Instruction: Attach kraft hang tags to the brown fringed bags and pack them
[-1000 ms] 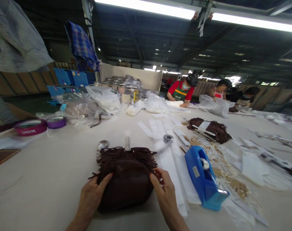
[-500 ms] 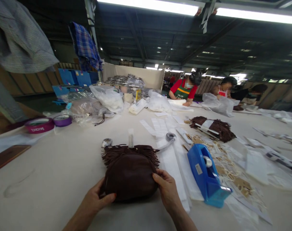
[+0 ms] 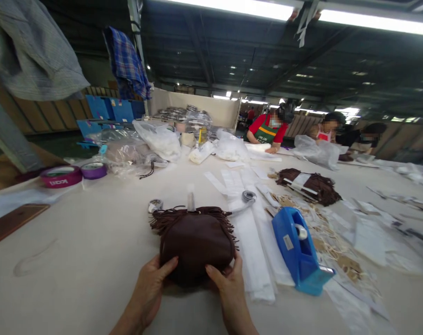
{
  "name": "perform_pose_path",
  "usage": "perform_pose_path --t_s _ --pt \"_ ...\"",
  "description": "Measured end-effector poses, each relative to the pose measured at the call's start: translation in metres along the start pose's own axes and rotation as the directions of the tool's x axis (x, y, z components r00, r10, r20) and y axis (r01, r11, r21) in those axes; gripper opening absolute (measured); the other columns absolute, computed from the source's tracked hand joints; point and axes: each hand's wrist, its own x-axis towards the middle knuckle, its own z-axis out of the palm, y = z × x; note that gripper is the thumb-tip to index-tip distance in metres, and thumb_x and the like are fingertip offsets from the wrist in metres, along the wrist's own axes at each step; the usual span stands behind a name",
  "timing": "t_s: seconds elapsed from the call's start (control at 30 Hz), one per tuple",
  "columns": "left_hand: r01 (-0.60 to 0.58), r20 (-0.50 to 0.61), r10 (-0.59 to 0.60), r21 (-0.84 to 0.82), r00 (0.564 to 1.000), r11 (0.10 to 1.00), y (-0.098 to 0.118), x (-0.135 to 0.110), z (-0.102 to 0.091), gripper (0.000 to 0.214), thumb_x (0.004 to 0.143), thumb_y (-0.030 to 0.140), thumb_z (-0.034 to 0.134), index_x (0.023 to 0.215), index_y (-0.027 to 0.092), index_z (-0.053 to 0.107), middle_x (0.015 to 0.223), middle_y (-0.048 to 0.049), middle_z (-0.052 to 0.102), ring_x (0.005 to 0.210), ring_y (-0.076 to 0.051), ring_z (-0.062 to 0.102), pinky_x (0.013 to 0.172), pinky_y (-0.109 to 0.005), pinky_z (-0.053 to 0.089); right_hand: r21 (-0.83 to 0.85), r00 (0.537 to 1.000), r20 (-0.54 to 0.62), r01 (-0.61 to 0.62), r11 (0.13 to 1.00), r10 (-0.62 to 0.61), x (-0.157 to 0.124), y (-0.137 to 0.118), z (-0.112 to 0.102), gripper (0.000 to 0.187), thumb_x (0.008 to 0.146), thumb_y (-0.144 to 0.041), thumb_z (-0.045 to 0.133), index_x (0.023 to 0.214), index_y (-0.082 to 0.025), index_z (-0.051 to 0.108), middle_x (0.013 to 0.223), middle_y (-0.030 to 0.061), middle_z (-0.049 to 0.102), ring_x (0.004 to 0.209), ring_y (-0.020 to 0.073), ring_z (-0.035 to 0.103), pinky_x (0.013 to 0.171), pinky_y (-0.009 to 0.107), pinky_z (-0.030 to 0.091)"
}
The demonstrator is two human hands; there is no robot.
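Observation:
A dark brown fringed bag (image 3: 196,242) lies on the white table (image 3: 75,260) right in front of me. My left hand (image 3: 151,291) grips its near left edge, thumb on top. My right hand (image 3: 228,288) grips the near right edge, fingers curled around the leather. The two hands sit close together at the bag's bottom. Fringe spreads along the bag's far side, where wrapped metal fittings (image 3: 156,205) stick out.
A blue tape dispenser (image 3: 299,251) stands just right of the bag, with white paper strips (image 3: 248,228) between them. Another brown fringed bag (image 3: 309,185) lies farther right. Purple tape rolls (image 3: 61,176) and plastic bags (image 3: 155,139) sit at left. Several people work at the far end.
Both hands have slid from the bag's sides down to its near edge and come closer together. The bag looks more bunched and compact.

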Motion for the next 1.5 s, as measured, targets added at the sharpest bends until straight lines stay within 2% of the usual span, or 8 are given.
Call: perform_pose_path --t_s 0.2,0.4,0.6,0.77,0.97,1.13,1.3,1.5 --pt "0.047 -0.12 -0.046 0.001 0.992 0.999 0.011 -0.005 0.003 0.044 0.064 0.023 0.071 0.104 0.012 0.059 0.092 -0.0096 0.069 0.077 -0.023 0.065 0.058 -0.027 0.052 0.285 0.994 0.102 0.003 0.959 -0.033 0.002 0.005 0.015 0.095 0.056 -0.01 0.069 0.134 -0.03 0.019 0.114 0.005 0.06 0.095 0.0224 0.06 0.08 0.038 0.05" --pt "0.156 -0.161 -0.157 -0.018 0.974 0.988 -0.014 -0.021 0.009 0.028 0.073 0.02 0.066 0.1 0.015 0.059 0.096 -0.0088 0.068 0.076 -0.022 0.064 0.056 -0.032 0.055 0.222 0.976 0.179 0.083 0.972 -0.124 -0.003 0.013 0.01 0.081 0.058 -0.011 0.069 0.129 -0.026 0.031 0.121 0.0052 0.056 0.107 0.0228 0.054 0.095 0.039 0.041" --pt "0.141 -0.264 -0.158 -0.082 0.951 0.987 -0.023 -0.014 0.012 0.024 0.058 0.008 0.073 0.08 0.009 0.062 0.077 -0.0084 0.068 0.062 -0.02 0.062 0.045 -0.028 0.052 0.117 0.952 0.3 0.021 0.993 -0.056 -0.006 -0.004 -0.001 0.079 0.057 -0.026 0.076 0.125 -0.025 0.034 0.12 0.0072 0.057 0.109 0.0253 0.054 0.092 0.038 0.043" --pt "0.174 -0.24 -0.166 0.01 0.956 0.985 -0.024 -0.018 0.008 0.048 0.042 0.01 0.08 0.086 0.011 0.061 0.079 -0.0067 0.069 0.064 -0.022 0.062 0.045 -0.029 0.051 -0.03 0.983 0.165 -0.07 0.997 0.074 -0.004 -0.023 -0.012 0.053 0.069 -0.039 0.068 0.115 -0.021 0.048 0.11 0.0069 0.063 0.102 0.0246 0.058 0.086 0.037 0.046" --pt "-0.022 -0.107 0.061 0.335 0.992 0.942 -0.02 -0.029 -0.005 0.044 0.047 0.038 0.079 0.077 0.013 0.061 0.067 -0.0051 0.067 0.059 -0.02 0.06 0.055 -0.029 0.049 -0.051 0.977 0.06 -0.2 0.979 0.203 0.006 -0.027 -0.021 0.045 0.061 -0.041 0.073 0.097 -0.017 0.062 0.094 0.0064 0.068 0.086 0.0251 0.062 0.07 0.033 0.049" --pt "-0.264 -0.21 0.389 0.451 0.897 0.853 0.017 -0.029 -0.02 0.055 0.058 0.05 0.07 0.099 0.016 0.058 0.09 -0.0064 0.065 0.084 -0.023 0.06 0.067 -0.028 0.048 -0.046 0.961 0.087 -0.259 0.965 0.263 0.012 -0.026 -0.032 0.043 0.053 -0.038 0.079 0.088 -0.017 0.067 0.086 0.0062 0.069 0.08 0.0251 0.063 0.067 0.033 0.051" --pt "-0.103 0.089 0.071 0.433 0.993 0.896 0.051 -0.016 -0.02 0.058 0.057 0.046 0.072 0.107 0.018 0.06 0.099 -0.0063 0.066 0.092 -0.024 0.059 0.071 -0.028 0.046 -0.131 0.952 0.13 -0.26 0.957 0.276 0.014 -0.034 -0.033 0.043 0.053 -0.037 0.079 0.089 -0.015 0.069 0.087 0.0074 0.07 0.079 0.023 0.064 0.069 0.032 0.05" --pt "0.067 0.164 -0.122 0.304 0.979 0.95 0.055 0.007 -0.026 0.048 0.038 0.028 0.083 0.078 0.014 0.062 0.073 -0.0032 0.066 0.066 -0.017 0.059 0.06 -0.025 0.043 -0.163 0.916 0.245 -0.285 0.945 0.318 0.024 -0.055 -0.025 0.042 0.055 -0.037 0.079 0.086 -0.011 0.069 0.083 0.0092 0.07 0.073 0.0186 0.064 0.068 0.03 0.05"
